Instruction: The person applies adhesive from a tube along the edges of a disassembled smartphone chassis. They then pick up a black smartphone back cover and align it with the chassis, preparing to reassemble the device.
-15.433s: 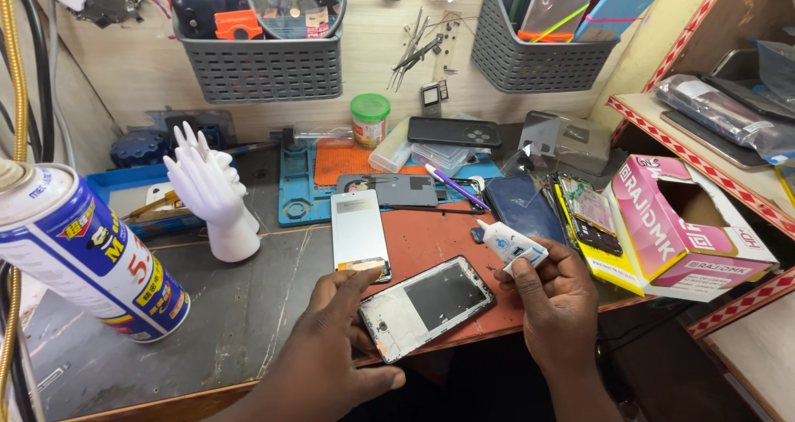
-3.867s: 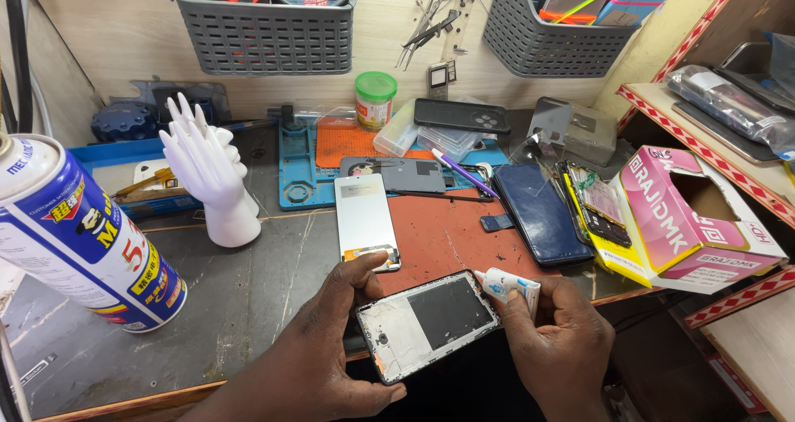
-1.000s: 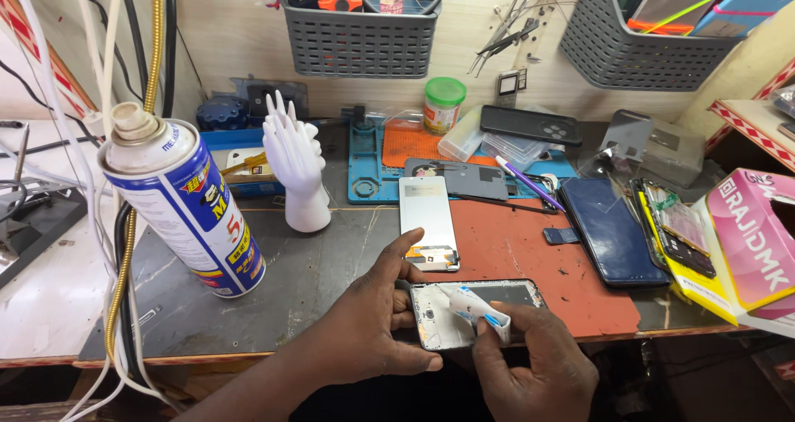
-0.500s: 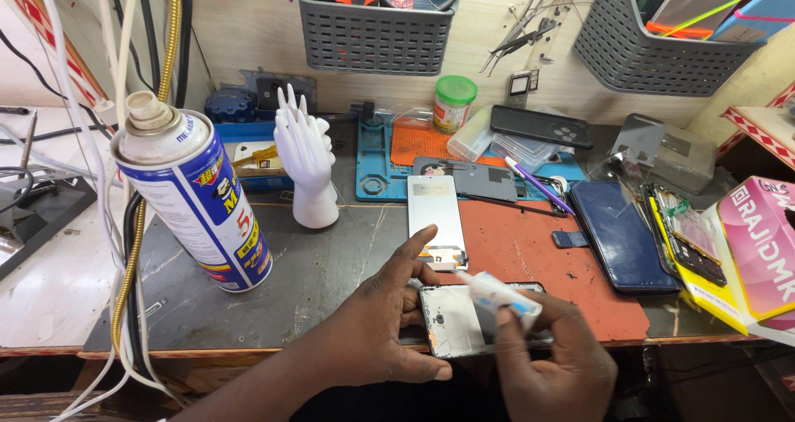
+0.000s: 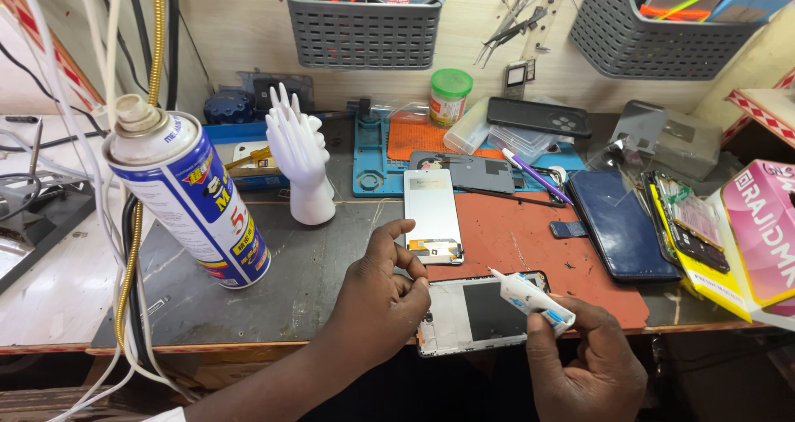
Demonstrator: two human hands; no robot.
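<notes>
Phone frame lies flat at the bench's near edge, half on the red mat, 6 o'clock of the white phone panel. Left hand curls over the frame's left end, fingertips pinning it. Right hand pinches a small white glue tube, nozzle aimed at 10 o'clock over the frame's top edge. Spray can stands upright at 9 o'clock, well apart.

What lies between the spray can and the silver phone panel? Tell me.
In the head view, a white hand-shaped stand rises between the spray can and the silver phone panel.
</notes>
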